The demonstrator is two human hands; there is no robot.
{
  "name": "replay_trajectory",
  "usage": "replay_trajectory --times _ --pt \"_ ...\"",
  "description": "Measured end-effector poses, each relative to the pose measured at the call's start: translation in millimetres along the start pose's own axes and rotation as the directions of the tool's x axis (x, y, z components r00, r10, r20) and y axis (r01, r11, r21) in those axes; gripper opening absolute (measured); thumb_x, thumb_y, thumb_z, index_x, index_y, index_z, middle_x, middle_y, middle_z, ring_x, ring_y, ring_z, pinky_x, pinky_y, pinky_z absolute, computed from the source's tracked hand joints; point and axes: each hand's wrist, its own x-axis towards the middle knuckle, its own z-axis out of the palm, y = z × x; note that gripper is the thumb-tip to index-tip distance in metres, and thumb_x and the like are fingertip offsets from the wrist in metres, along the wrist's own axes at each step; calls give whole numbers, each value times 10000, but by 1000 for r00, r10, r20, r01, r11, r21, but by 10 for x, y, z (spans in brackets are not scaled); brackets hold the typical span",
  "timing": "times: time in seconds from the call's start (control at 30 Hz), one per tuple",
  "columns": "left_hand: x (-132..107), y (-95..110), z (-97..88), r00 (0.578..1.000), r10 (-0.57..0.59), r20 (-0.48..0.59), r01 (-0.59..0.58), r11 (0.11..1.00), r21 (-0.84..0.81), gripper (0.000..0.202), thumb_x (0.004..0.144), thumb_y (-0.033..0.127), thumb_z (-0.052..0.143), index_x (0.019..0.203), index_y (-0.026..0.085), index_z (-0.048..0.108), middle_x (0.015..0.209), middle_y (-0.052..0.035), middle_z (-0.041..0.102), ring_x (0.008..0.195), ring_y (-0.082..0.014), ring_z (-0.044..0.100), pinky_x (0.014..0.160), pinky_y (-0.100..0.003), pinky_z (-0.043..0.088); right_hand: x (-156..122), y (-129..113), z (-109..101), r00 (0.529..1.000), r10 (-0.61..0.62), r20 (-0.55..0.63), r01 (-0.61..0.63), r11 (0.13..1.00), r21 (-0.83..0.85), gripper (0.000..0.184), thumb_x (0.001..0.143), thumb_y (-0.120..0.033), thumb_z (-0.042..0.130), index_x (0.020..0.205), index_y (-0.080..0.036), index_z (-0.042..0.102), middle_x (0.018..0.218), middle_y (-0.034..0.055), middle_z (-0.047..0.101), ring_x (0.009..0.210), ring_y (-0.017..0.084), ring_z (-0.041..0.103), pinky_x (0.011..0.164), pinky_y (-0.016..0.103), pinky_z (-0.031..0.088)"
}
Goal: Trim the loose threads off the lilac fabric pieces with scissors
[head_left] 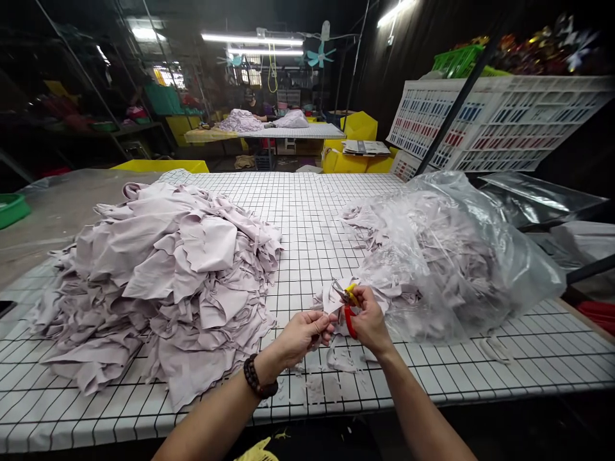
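My left hand pinches the edge of a pale pinkish fabric piece near the table's front. Just to its right, my right hand grips scissors with one red and one yellow handle. Their blades point up and left, over the fabric by my left fingertips; whether they touch it I cannot tell. Small fabric scraps lie below my hands. On the left rises a large heap of the same pale fabric. To the right, more fabric pieces sit in and under a clear plastic bag.
A black-and-white grid cloth covers the table. White plastic crates stand behind on the right, with a dark slanting pole in front. A green basin is at far left. Another person works at a far table.
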Motion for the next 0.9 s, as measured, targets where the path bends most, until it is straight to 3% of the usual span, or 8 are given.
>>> replay_trajectory --times 0.07,0.2,0.27,0.3,0.37,0.47,0.67,0.9 --pt "-5 8 52 984 173 -29 -164 964 210 288 803 393 651 875 115 673 801 -43 590 629 -81 540 595 -195 458 -61 16 -49 999 -13 -48 13 1000 -6 312 698 -198 629 962 -224 464 874 15 578 794 165 583 722 285 481" --pt "20 48 151 871 490 -29 -415 767 489 276 801 393 644 739 124 654 1233 -114 478 715 -97 556 600 -232 483 -167 19 -66 998 39 -45 -36 997 67 323 727 -231 645 986 -228 452 889 27 595 809 171 589 749 298 482" --pt "62 57 188 875 483 11 -439 784 438 287 813 391 629 726 117 631 1332 -129 418 619 -67 546 544 -242 472 -196 1 -69 996 86 -7 -85 990 115 300 737 -266 652 959 -231 453 876 28 610 794 173 595 731 298 488" --pt "88 55 201 889 457 36 -434 813 387 288 822 392 617 741 116 627 1282 -138 475 566 -58 534 520 -243 460 -207 -16 -85 994 106 8 -106 986 132 291 738 -288 658 939 -232 455 870 29 615 786 175 598 718 296 491" --pt "145 38 214 910 408 71 -410 865 290 284 839 396 595 802 117 630 981 -110 628 512 -74 524 507 -241 443 -233 -65 -157 990 139 10 -139 981 134 290 736 -331 666 911 -232 458 863 30 620 778 180 603 696 293 494" --pt "213 -3 196 922 382 65 -386 890 242 287 841 395 596 847 111 637 619 -26 598 537 -117 552 546 -241 446 -300 -171 -351 983 182 22 -182 983 -26 293 723 -365 676 858 -234 452 757 -2 598 692 169 579 623 272 472" --pt "241 -53 142 903 426 50 -415 839 353 216 836 329 605 740 136 598 590 -3 589 536 -123 570 588 -259 467 -435 -371 -562 963 253 94 -152 796 -586 313 665 -383 674 772 -242 416 621 -46 552 540 145 493 489 239 340" --pt "216 -36 190 889 455 58 -442 816 373 215 812 317 611 693 140 580 598 19 530 500 -109 555 514 -236 459 -419 -464 -445 964 241 116 -98 722 -685 290 692 -387 617 809 -244 393 694 -30 580 607 160 519 519 235 316"
